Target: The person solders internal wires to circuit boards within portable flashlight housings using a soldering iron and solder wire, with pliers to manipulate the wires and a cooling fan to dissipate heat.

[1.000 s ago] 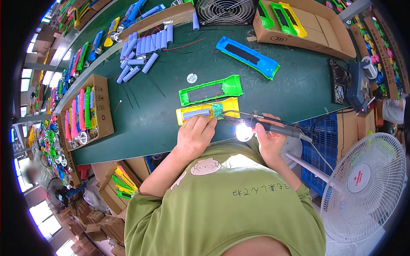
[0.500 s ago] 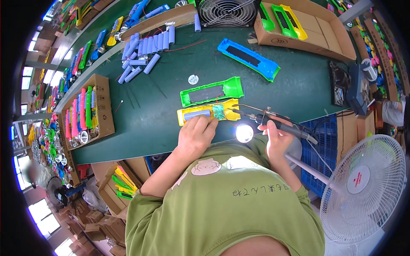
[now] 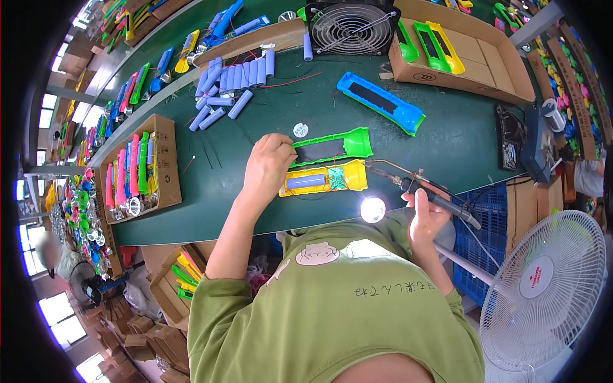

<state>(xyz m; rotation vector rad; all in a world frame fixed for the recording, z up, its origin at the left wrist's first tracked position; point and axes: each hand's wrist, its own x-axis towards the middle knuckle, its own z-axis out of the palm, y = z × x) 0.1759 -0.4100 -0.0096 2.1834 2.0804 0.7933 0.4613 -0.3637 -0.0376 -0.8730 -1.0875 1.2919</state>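
My left hand (image 3: 267,163) is closed, its fingertips on the left end of a green plastic flashlight casing half (image 3: 350,144) with a dark strip inside. Right below it lies a yellow casing half (image 3: 356,176), holding a blue-violet cylindrical battery (image 3: 306,181), a small green circuit board (image 3: 336,178) and thin red wires. In my right hand (image 3: 426,216) is a soldering iron (image 3: 440,202) with a thin curved metal tube along it, its tip just off the yellow casing's right end. A round flashlight head (image 3: 373,209) glows brightly at the table's near edge.
Beyond lie several battery cells (image 3: 246,75), a blue casing half (image 3: 381,102) and a round white sticker (image 3: 301,130). A carton of casings (image 3: 167,163) stands left; a shallow carton (image 3: 482,57) and a black fan (image 3: 351,29) stand at the back. A white fan (image 3: 543,287) is at right.
My left hand has left the battery in the yellow casing and moved up and left to the green casing's end. The soldering iron's tip has drawn slightly away from the yellow casing.
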